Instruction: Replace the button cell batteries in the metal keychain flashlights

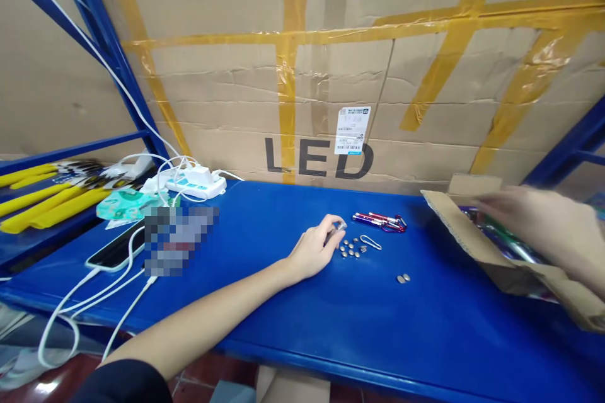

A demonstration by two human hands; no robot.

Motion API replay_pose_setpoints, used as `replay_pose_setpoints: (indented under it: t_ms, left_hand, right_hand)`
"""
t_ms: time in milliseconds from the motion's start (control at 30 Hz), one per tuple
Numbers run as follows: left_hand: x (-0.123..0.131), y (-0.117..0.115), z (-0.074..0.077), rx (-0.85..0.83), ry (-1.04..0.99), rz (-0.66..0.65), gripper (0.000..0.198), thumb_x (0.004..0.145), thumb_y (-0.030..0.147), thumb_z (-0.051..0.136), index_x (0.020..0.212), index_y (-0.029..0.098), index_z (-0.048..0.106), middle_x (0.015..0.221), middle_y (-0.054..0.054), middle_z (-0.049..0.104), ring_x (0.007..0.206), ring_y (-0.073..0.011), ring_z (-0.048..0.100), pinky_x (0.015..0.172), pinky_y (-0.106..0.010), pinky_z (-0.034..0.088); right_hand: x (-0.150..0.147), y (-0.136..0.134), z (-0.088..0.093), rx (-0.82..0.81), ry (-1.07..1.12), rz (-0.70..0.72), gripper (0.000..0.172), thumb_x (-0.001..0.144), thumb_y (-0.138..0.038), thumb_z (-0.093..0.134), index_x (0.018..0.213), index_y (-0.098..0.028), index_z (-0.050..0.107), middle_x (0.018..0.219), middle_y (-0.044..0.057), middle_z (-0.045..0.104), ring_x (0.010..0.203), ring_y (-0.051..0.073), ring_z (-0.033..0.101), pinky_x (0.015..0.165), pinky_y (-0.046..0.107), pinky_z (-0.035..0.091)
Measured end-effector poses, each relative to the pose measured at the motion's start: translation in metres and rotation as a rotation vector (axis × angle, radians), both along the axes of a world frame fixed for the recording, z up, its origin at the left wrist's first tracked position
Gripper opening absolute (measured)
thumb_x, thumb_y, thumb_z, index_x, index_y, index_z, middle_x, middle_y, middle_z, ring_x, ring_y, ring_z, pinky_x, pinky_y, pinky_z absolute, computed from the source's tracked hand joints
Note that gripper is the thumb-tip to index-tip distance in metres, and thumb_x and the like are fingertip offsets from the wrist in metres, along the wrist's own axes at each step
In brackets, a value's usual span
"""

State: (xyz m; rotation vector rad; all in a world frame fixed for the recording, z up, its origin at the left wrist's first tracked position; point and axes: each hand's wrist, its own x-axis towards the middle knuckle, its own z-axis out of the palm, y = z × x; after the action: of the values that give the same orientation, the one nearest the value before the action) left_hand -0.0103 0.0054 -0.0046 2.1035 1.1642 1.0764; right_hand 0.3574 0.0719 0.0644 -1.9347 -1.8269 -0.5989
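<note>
My left hand [312, 248] rests on the blue shelf, thumb and fingers pinched round a small silvery piece [341, 226] whose kind I cannot make out. Right beside its fingertips lie several button cells [350, 247] and a silver carabiner clip [371, 242]. Two more button cells [403, 278] sit apart, nearer the front edge. Behind them are slim red and purple metal pens [378, 221] with clips, like small penlights. Smeared by motion, my right hand [524, 214] reaches over an open cardboard box [466, 236] holding colourful shiny tubes [515, 245]; its fingers are unclear.
At the left, a phone [118, 245] and white cables lie near a white power strip [198, 184] and a green packet [125, 203]. Yellow-handled items [66, 204] are at far left. A taped cardboard panel [227, 101] stands behind the blue shelf [302, 327].
</note>
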Motion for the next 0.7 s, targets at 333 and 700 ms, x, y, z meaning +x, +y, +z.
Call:
replay_pose_setpoints:
  t_ms: [333, 700]
  left_hand:
    - [-0.001, -0.004, 0.002, 0.012, 0.063, -0.025, 0.015, 0.092, 0.032, 0.040, 0.105, 0.024, 0.042, 0.079, 0.002, 0.063, 0.068, -0.0157, 0.061, 0.063, -0.025, 0.040]
    - [-0.002, 0.000, -0.001, -0.047, 0.032, -0.072, 0.013, 0.092, 0.030, 0.039, 0.104, 0.024, 0.043, 0.080, 0.002, 0.064, 0.073, -0.0155, 0.063, 0.066, -0.024, 0.042]
  right_hand:
    - [-0.176, -0.068, -0.015, 0.101, 0.365, 1.011, 0.019, 0.083, -0.035, 0.058, 0.080, -0.024, 0.072, 0.079, 0.002, 0.071, 0.074, 0.015, 0.066, 0.066, 0.027, 0.054]
    - [-0.184, -0.052, -0.040, 0.073, 0.367, 1.145, 0.012, 0.084, -0.024, 0.059, 0.087, -0.020, 0.070, 0.081, 0.003, 0.070, 0.076, 0.013, 0.065, 0.075, 0.027, 0.053]
